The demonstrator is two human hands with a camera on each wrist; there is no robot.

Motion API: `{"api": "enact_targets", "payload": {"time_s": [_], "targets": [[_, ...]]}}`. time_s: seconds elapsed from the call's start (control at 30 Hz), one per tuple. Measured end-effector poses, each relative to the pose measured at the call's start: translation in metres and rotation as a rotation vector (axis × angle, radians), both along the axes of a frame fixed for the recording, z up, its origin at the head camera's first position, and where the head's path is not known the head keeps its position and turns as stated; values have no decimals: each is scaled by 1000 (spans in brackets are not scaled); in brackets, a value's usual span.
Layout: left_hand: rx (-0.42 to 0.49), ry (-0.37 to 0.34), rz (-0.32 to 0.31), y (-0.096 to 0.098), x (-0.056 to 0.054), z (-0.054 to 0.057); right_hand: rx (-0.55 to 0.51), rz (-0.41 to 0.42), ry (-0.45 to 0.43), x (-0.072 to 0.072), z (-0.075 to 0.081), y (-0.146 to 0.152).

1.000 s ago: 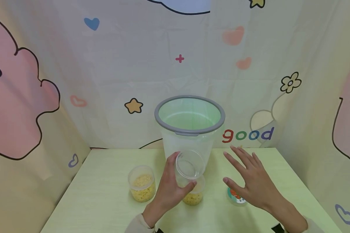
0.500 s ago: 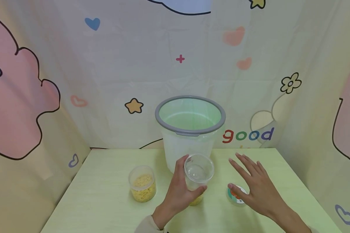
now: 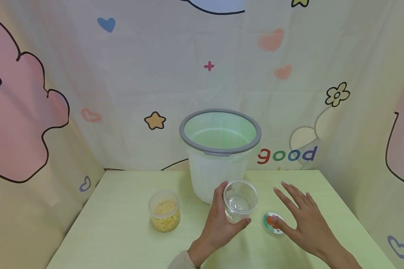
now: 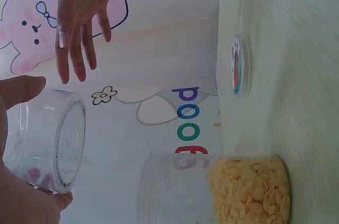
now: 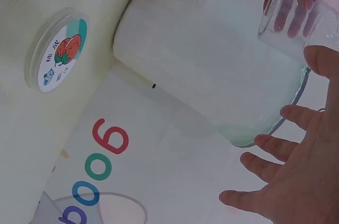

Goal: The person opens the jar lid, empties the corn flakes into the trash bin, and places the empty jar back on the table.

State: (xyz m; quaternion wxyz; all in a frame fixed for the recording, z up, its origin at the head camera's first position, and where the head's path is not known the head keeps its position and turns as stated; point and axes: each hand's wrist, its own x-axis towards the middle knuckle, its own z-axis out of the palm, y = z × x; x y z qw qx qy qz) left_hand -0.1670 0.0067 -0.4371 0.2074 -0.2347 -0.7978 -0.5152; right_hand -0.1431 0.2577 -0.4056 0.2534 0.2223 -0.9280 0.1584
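Note:
My left hand grips a clear plastic cup around its side, thumb and fingers apart on it. Nothing shows inside the cup, and in the left wrist view its base faces the camera. To the right, my right hand hovers with straight, spread fingers, holding nothing. Its thumb overlaps a round lid with a red fruit picture on the table. A clear tub of yellow flakes stands at the left. In the left wrist view a flake-filled tub stands below the cup.
A pale green bucket with a grey rim stands at the back middle of the light green table. A curtain printed with hearts, stars and the word "good" hangs behind the table and along its sides.
My left hand has carried the cup to the right and slightly down, covering the middle flake tub in the head view. My right hand has shifted right and a little lower, staying spread.

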Motion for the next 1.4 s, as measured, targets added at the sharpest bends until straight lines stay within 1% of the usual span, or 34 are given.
{"api": "enact_targets", "payload": {"time_s": [0.07, 0.17, 0.47, 0.63, 0.73, 0.83, 1.0, 1.07, 1.13, 1.23, 1.4], "targets": [[-4, -4, 3, 3, 1, -1, -2, -7, 2, 1, -1, 2], [-3, -20, -9, 9, 2, -3, -10, -9, 9, 3, -3, 5], [-2, -88, -70, 29, 8, -10, -1, -51, 5, 7, -11, 18], [11, -119, -78, 38, 11, -13, -1, -64, 6, 9, -13, 22], [20, -157, -79, 42, 11, -15, -4, -73, -2, 10, -14, 23], [19, -196, -78, 45, 11, -18, -4, -80, -9, 11, -17, 25], [8, -240, -102, 53, 8, -28, -8, -83, -5, 12, -23, 28], [2, -245, -112, 56, 6, -32, -10, -84, 1, 12, -24, 29], [-4, -247, -110, 60, 5, -34, -13, -84, 5, 12, -24, 29], [-18, -243, -100, 64, 3, -37, -15, -87, 1, 11, -25, 30], [-70, -243, -82, 67, 2, -43, -14, -92, -14, 11, -27, 31]]}}
